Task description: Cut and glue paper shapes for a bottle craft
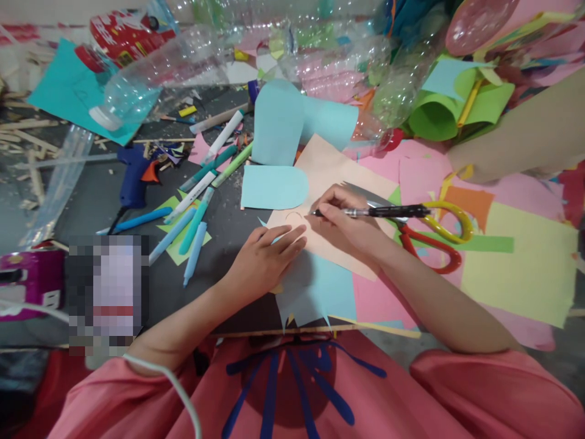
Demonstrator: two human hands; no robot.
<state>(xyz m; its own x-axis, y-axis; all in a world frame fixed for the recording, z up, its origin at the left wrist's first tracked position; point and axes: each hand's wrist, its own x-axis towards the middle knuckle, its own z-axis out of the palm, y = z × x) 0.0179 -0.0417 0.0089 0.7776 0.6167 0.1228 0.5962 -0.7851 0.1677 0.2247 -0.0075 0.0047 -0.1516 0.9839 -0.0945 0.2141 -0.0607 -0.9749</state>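
Observation:
My right hand (343, 214) grips a black pen (388, 211), its tip down at a peach sheet of paper (356, 177). A short curved line shows on that sheet between my hands. My left hand (270, 253) lies flat with fingers stretched out over the sheet's lower left edge. Just above it rests a light blue paper piece (274, 187) with one rounded end. A second rounded blue piece (278, 122) stands behind. Under the peach sheet sticks out blue paper (315, 292) with jagged edges. Scissors (450, 222) with yellow and red handles lie beside my right wrist.
Several markers (196, 235) and a blue glue gun (133, 177) lie to the left, near a pixelated area. Clear plastic bottles (169, 70) crowd the back. At right are a green paper roll (434, 116), a yellow sheet (521, 268) and a beige shape, possibly an arm.

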